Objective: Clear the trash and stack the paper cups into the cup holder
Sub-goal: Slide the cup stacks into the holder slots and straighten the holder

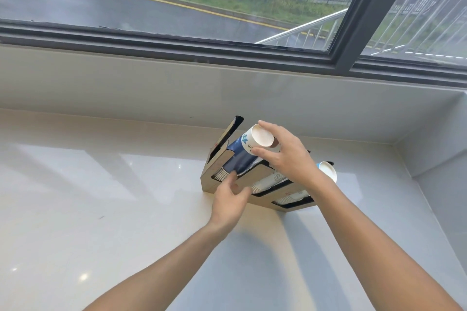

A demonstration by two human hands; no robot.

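Note:
A wooden cup holder (262, 175) stands on the white counter near the back right corner, with three slots holding stacks of paper cups. The left slot carries a dark blue stack (241, 159). On top of that stack sits an upside-down white paper cup (257, 140) with a blue print, and my right hand (288, 154) grips it with thumb and fingers. My left hand (231, 198) rests against the holder's front at the left slot, fingers touching the blue stack. Another white cup (328, 171) tops the right stack.
The white counter (113, 197) spreads to the left and front. A pale wall ledge (177, 83) and a dark-framed window run along the back. The side wall (439, 149) closes off the right.

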